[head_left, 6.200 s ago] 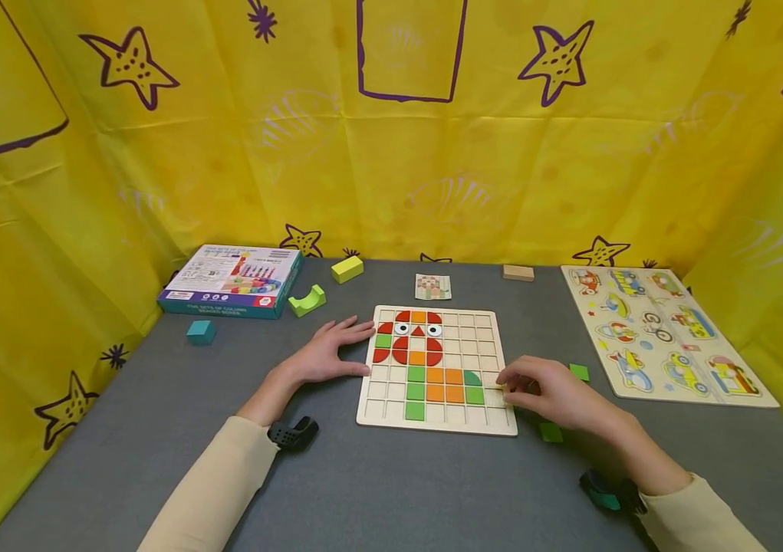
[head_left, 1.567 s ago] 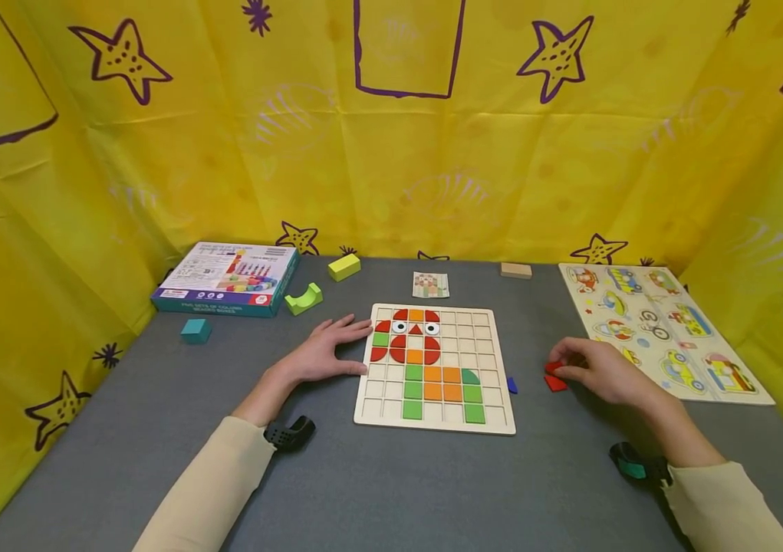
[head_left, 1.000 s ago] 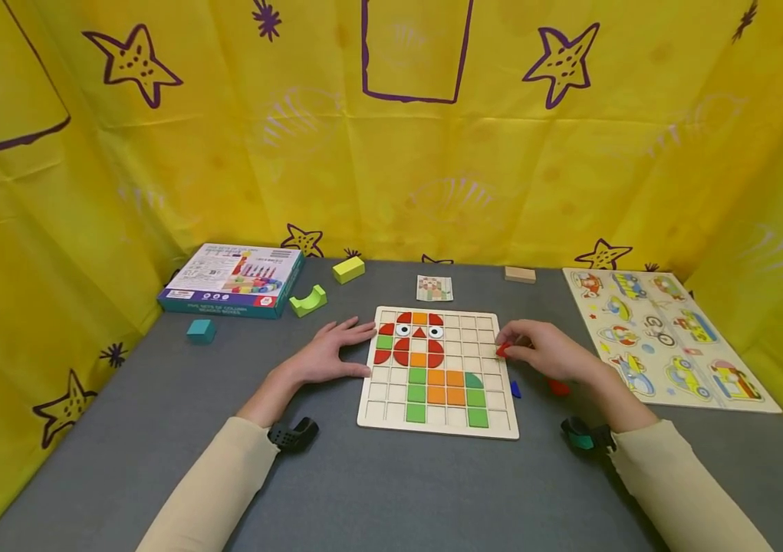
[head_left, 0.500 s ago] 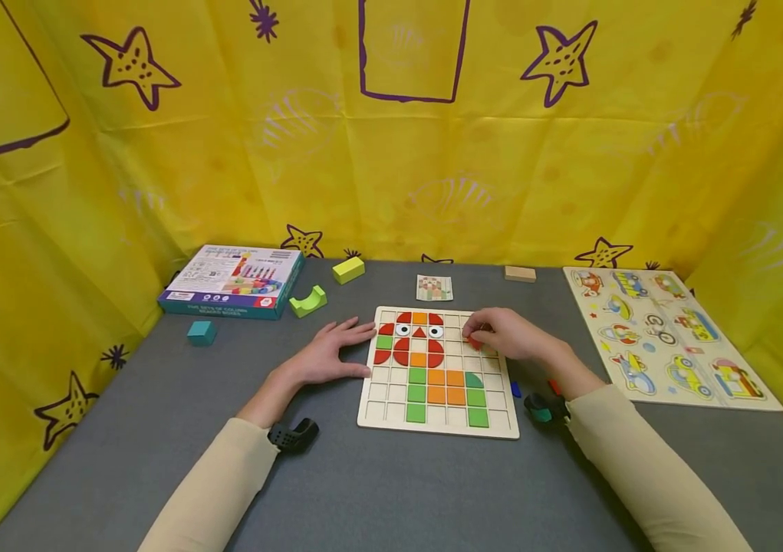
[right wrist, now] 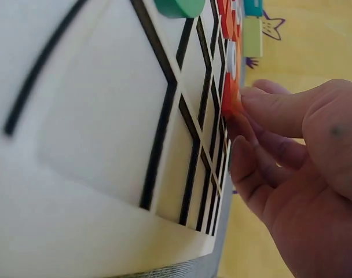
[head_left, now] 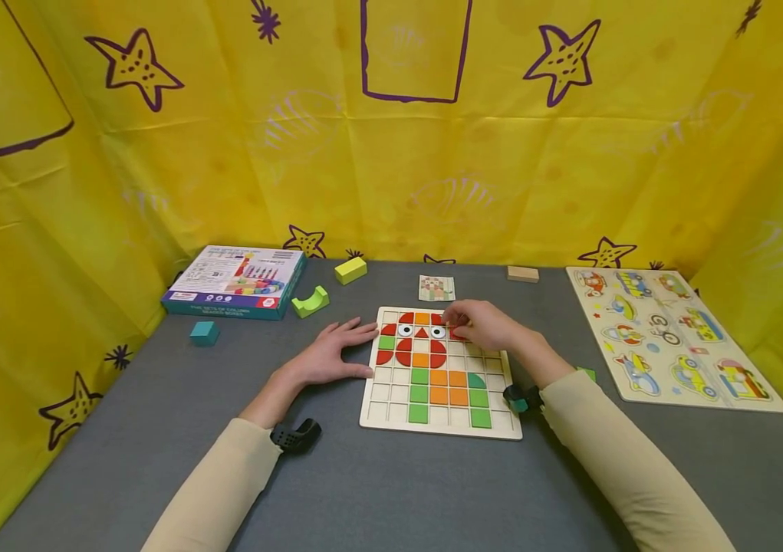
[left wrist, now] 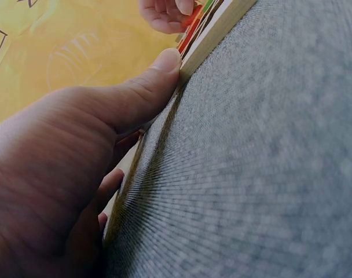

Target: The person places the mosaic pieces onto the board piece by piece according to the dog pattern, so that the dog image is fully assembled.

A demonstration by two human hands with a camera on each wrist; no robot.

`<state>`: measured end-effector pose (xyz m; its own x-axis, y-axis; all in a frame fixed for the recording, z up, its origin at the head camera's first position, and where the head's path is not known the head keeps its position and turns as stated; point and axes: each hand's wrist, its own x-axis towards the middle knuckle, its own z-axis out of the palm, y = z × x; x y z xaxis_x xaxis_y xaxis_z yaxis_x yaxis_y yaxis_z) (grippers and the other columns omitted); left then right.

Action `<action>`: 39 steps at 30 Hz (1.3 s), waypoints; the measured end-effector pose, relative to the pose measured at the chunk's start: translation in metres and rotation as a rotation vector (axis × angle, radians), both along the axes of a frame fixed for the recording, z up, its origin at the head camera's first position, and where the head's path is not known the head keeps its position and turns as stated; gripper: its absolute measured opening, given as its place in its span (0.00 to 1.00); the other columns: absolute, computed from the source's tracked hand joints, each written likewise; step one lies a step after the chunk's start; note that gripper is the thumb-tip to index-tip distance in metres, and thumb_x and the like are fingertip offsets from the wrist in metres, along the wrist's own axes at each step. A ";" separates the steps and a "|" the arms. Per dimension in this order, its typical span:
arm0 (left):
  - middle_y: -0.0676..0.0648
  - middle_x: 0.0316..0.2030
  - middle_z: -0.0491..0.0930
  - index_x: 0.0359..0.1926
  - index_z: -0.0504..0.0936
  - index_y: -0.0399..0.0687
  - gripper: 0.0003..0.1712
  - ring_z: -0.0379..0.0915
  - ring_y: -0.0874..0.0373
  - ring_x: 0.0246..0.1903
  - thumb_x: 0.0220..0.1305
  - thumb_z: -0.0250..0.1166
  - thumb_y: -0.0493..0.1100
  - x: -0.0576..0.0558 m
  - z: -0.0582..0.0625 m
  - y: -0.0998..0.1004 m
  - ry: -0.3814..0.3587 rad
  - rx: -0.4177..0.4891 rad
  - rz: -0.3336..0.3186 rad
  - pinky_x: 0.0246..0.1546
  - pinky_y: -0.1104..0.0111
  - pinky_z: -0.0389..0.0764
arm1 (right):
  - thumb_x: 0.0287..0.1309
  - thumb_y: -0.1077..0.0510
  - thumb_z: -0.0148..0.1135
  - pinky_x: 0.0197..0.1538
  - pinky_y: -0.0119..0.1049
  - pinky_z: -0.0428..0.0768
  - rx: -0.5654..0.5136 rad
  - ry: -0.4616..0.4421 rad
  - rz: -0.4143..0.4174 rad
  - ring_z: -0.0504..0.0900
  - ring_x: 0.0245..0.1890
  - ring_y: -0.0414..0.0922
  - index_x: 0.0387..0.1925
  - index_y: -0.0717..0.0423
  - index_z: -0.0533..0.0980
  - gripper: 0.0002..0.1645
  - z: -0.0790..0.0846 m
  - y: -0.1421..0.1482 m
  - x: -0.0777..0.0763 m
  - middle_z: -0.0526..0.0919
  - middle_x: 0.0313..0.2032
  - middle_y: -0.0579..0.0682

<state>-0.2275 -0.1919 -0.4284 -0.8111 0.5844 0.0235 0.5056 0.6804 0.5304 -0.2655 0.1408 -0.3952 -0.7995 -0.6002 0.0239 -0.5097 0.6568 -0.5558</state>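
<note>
A square wooden grid board (head_left: 386, 415) lies on the table, its red, orange and green tiles forming an animal picture with two eye tiles. Along its left edge rests my left hand (head_left: 329, 356), fingers spread and thumb (left wrist: 166, 59) against the rim. My right hand (head_left: 488, 326) pinches a red tile (head_left: 458, 333) between thumb and fingertips, just right of the right eye tile (head_left: 438, 332). From the right wrist view, this red tile (right wrist: 228, 98) sits low at the grid, partly covered by the thumb.
Behind the board lies a small picture card (head_left: 436, 288). A box (head_left: 232, 280), teal cube (head_left: 204, 333), green arch block (head_left: 311, 302) and yellow block (head_left: 351, 270) stand left. Rightward are a tan block (head_left: 523, 274), a vehicle puzzle board (head_left: 674, 341) and a green tile (head_left: 588, 373) by my sleeve.
My right hand has picked a red tile from the table and carried it left over the board's upper part. A green tile has joined the lower right. My left hand stays put.
</note>
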 end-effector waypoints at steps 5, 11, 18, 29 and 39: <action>0.49 0.75 0.61 0.75 0.67 0.48 0.46 0.43 0.44 0.77 0.60 0.73 0.57 -0.001 0.001 0.000 0.003 0.004 0.000 0.72 0.43 0.41 | 0.65 0.67 0.65 0.49 0.47 0.78 0.002 -0.001 -0.046 0.77 0.41 0.49 0.49 0.61 0.80 0.11 -0.001 0.005 -0.001 0.81 0.41 0.52; 0.47 0.74 0.62 0.74 0.68 0.46 0.45 0.44 0.42 0.76 0.61 0.73 0.57 0.000 0.003 -0.001 0.008 0.016 -0.013 0.71 0.41 0.42 | 0.64 0.64 0.68 0.48 0.45 0.78 0.026 -0.037 -0.046 0.77 0.38 0.48 0.45 0.61 0.81 0.09 -0.001 0.006 -0.003 0.82 0.38 0.50; 0.47 0.74 0.62 0.74 0.68 0.46 0.45 0.44 0.42 0.76 0.61 0.73 0.57 -0.001 0.003 0.001 0.002 0.013 -0.013 0.71 0.41 0.41 | 0.64 0.64 0.68 0.47 0.44 0.78 0.036 -0.048 -0.051 0.77 0.38 0.48 0.45 0.60 0.81 0.08 0.000 0.007 -0.002 0.82 0.38 0.49; 0.47 0.74 0.62 0.74 0.68 0.46 0.46 0.44 0.42 0.76 0.61 0.73 0.57 -0.001 0.000 0.000 0.012 0.017 -0.016 0.71 0.42 0.42 | 0.64 0.64 0.66 0.43 0.44 0.78 -0.011 -0.022 -0.092 0.77 0.38 0.49 0.48 0.63 0.80 0.11 0.020 0.046 0.008 0.81 0.37 0.51; 0.47 0.74 0.62 0.74 0.67 0.46 0.46 0.45 0.41 0.76 0.61 0.73 0.58 -0.001 -0.001 -0.001 0.018 0.013 -0.016 0.71 0.41 0.41 | 0.63 0.62 0.68 0.48 0.49 0.79 0.014 -0.010 -0.152 0.80 0.42 0.50 0.49 0.64 0.80 0.14 0.025 0.105 0.035 0.84 0.41 0.51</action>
